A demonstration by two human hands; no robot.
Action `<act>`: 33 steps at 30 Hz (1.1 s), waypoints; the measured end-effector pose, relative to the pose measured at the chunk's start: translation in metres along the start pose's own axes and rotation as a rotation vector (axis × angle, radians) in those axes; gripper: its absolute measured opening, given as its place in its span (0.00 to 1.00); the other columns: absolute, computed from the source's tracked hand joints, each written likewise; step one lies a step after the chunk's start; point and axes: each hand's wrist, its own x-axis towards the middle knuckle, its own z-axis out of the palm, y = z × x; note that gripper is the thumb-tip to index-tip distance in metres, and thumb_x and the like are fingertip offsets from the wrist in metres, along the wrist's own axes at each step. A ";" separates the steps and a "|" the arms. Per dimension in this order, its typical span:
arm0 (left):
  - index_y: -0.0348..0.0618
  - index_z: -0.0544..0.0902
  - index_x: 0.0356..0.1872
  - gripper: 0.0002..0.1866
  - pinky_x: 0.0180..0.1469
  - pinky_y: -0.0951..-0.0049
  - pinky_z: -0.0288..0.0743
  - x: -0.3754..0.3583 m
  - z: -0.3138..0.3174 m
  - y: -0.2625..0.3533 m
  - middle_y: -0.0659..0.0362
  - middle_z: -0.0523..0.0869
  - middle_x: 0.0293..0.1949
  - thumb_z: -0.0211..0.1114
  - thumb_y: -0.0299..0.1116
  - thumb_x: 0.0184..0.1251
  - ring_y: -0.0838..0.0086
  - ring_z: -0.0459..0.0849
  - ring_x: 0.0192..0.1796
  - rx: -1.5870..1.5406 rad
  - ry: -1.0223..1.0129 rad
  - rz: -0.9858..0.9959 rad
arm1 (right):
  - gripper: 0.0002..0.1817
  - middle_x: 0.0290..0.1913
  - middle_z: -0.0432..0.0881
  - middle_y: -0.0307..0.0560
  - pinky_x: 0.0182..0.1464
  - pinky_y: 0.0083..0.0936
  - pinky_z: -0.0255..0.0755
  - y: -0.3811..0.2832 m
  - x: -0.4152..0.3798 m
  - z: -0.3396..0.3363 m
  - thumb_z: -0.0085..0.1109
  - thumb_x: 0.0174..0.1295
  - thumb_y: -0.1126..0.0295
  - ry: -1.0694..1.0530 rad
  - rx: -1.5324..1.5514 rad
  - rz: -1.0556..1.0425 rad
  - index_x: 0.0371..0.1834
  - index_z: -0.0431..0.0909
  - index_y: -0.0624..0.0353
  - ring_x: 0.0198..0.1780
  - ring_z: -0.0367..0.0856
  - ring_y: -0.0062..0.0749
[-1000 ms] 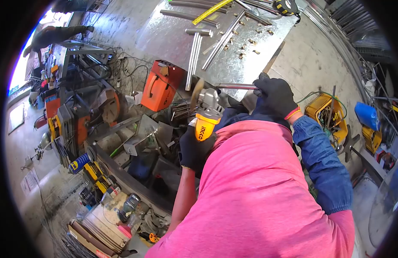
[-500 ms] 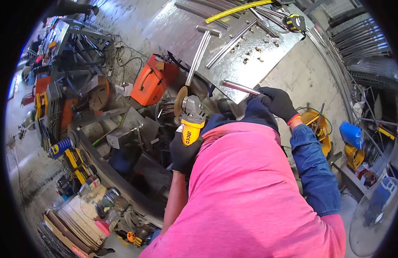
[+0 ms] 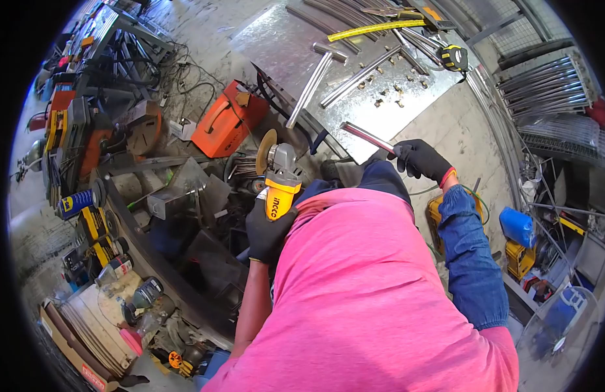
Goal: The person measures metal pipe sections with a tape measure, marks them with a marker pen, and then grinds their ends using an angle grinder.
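Note:
My left hand, in a black glove, is closed around the yellow body of an angle grinder, whose round disc points away from me. My right hand, gloved in black too, pinches the near end of a short shiny metal tube over the corner of the metal sheet. On that sheet lie a T-shaped tube piece, a longer tube and several small brass-coloured parts.
A yellow tape measure lies at the sheet's right edge. Left of the sheet stands an orange machine. A dark metal frame full of scrap is at my left. Metal tubes are stacked at the far right.
The view has shifted a little. My right hand has loosened slightly, with its fingers more spread under the tube's end. The grinder remains in my left hand.

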 end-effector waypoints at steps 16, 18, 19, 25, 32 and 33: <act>0.38 0.85 0.62 0.35 0.45 0.59 0.85 0.003 -0.008 -0.011 0.47 0.93 0.41 0.84 0.47 0.58 0.57 0.94 0.41 0.106 0.012 -0.002 | 0.19 0.23 0.80 0.32 0.20 0.19 0.67 -0.019 -0.003 -0.004 0.51 0.85 0.54 -0.087 0.031 0.121 0.43 0.87 0.52 0.17 0.72 0.17; 0.38 0.86 0.62 0.34 0.45 0.58 0.85 0.002 -0.008 -0.011 0.47 0.93 0.41 0.84 0.47 0.59 0.58 0.94 0.40 0.088 0.010 0.010 | 0.19 0.23 0.80 0.32 0.20 0.19 0.67 -0.018 -0.002 -0.004 0.51 0.85 0.54 -0.082 0.032 0.121 0.43 0.87 0.52 0.17 0.72 0.17; 0.38 0.86 0.61 0.33 0.44 0.58 0.85 0.002 -0.008 -0.010 0.47 0.93 0.41 0.84 0.47 0.59 0.58 0.94 0.40 0.071 0.009 0.020 | 0.19 0.23 0.80 0.32 0.20 0.19 0.67 -0.018 -0.002 -0.004 0.51 0.85 0.53 -0.081 0.031 0.123 0.43 0.87 0.52 0.17 0.72 0.17; 0.38 0.86 0.60 0.32 0.44 0.59 0.85 0.002 -0.009 -0.004 0.48 0.93 0.40 0.84 0.46 0.59 0.59 0.94 0.39 0.051 -0.018 0.008 | 0.20 0.23 0.80 0.32 0.20 0.20 0.66 -0.023 -0.003 -0.002 0.51 0.85 0.53 -0.076 0.015 0.125 0.43 0.88 0.52 0.17 0.73 0.17; 0.40 0.86 0.65 0.39 0.47 0.56 0.86 0.011 -0.009 -0.015 0.44 0.94 0.45 0.86 0.51 0.55 0.52 0.95 0.45 0.205 -0.098 0.089 | 0.22 0.23 0.81 0.33 0.19 0.20 0.66 -0.027 0.011 0.007 0.54 0.84 0.49 -0.155 -0.060 0.039 0.47 0.90 0.55 0.17 0.74 0.16; 0.40 0.86 0.65 0.39 0.47 0.56 0.86 0.012 -0.009 -0.014 0.44 0.94 0.45 0.86 0.51 0.55 0.52 0.95 0.45 0.209 -0.098 0.081 | 0.23 0.23 0.81 0.33 0.19 0.20 0.65 -0.029 0.012 0.008 0.54 0.84 0.48 -0.174 -0.053 0.046 0.47 0.90 0.55 0.17 0.74 0.16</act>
